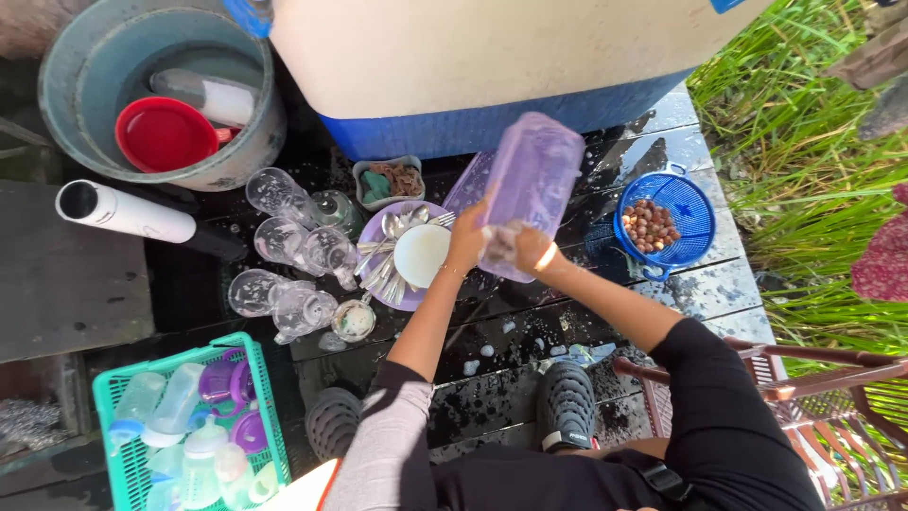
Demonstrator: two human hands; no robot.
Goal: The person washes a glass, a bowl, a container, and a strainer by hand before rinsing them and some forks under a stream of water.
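Dark trousers and two grey perforated shoes (566, 405) fill the near edge of the view, planted on wet black floorboards (511, 326) flecked with suds. Above them, both hands meet on a translucent purple plastic container (532, 185), tilted and held over the middle of the boards. Gripping its near side is the left hand (466, 241), fingers closed on the plastic, forearm in a grey sleeve. Pressed against the container's lower end is the right hand (532, 251), curled around something pale and blurred; what it clutches cannot be made out.

Just left of the hands, a purple plate (386, 237) carries a white bowl (421, 254) and a bundle of metal spoons (383, 257). Further left, several clear glasses (284, 248) lie on their sides in a cluster. Beyond the plate, a small grey dish (388, 180) holds scrubbing pads. Toward the boards' right edge, a blue strainer basket (665, 225) holds brown nuts, with grass beyond.

At the far left corner, a round grey basin (159, 90) contains a red scoop (166, 134) and a white bottle. A white tube (128, 212) lies below it. Across the far edge stands a large white and blue cooler (473, 66). At the near left corner, a green crate (184, 426) is packed with baby bottles and purple parts. A reddish-brown plastic chair (813, 397) stands at the near right.
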